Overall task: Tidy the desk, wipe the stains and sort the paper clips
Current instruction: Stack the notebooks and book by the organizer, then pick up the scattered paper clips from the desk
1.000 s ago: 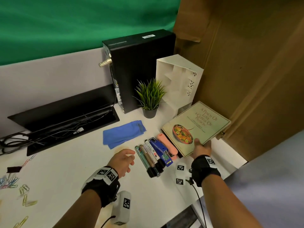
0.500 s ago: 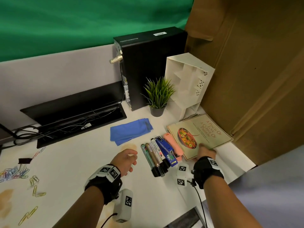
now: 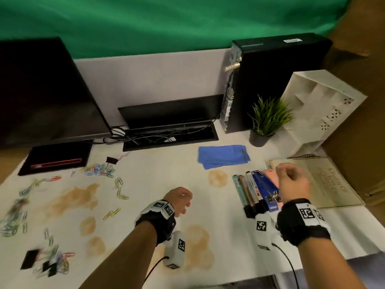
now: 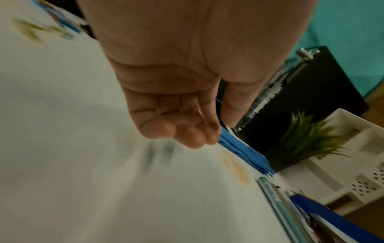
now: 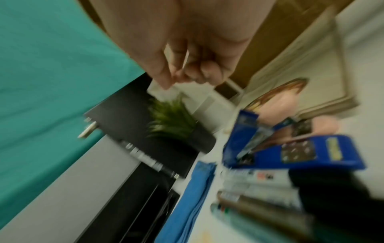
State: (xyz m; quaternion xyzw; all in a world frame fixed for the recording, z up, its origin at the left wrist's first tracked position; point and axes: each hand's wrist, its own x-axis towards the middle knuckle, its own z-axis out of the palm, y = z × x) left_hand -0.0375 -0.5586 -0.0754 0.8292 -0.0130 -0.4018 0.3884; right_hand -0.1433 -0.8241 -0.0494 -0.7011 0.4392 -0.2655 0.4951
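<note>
Cloth (image 3: 224,156) lies behind the markers (image 3: 246,192); book (image 3: 325,182) right of them; paper clips (image 3: 98,170) far left.

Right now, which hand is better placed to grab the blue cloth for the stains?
Right hand, marginally: it hovers empty just right of the blue cloth, over the markers. The left hand, also empty, sits nearer the person.

Blue cloth (image 3: 224,156) soft, matt; desk (image 3: 150,176) smooth.

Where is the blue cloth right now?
Head view: the blue cloth lies flat at the desk's right rear, between the cable tray and the potted plant.
</note>
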